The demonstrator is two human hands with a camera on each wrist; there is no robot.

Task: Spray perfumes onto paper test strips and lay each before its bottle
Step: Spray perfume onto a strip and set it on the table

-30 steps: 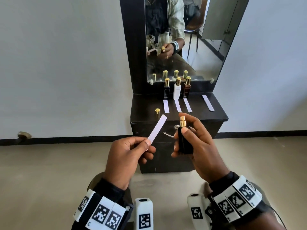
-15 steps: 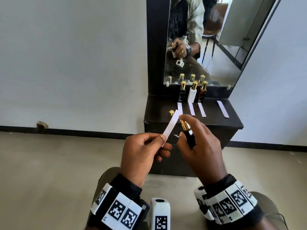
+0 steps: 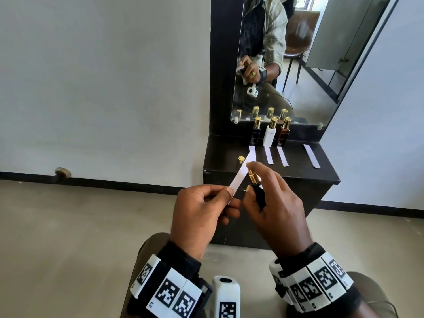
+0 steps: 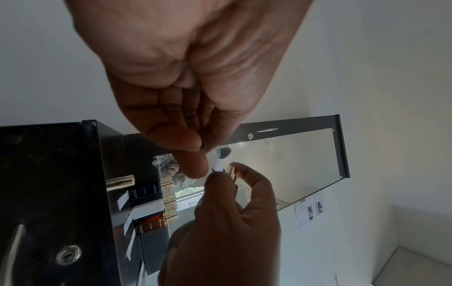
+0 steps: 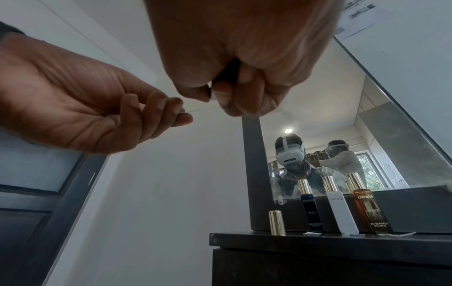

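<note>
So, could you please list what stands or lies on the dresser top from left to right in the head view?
Loose gold cap → black perfume bottle → white perfume bottle → amber-brown perfume bottle → lone white paper strip lying at the far right.

- Blue bottle point(image 5: 311, 210): brand "clensta" near the top, "BLEU" at mid-height; a fine line below it, apparently "EAU DE PARFUM", is too small to read with certainty.
- White bottle point(image 5: 342, 212): "clensta" in grey letters near the top.
- Amber bottle point(image 5: 369, 210): "clensta" near the top, "OMBRE" at mid-height, "EAU DE PARFUM" near the base; the smallest line under it is illegible.
- Wrist bands point(image 3: 321, 283): square black-and-white coded markers; no readable words.
- Sheet on the wall point(image 4: 310, 211): printed matter, too small to read.
</note>
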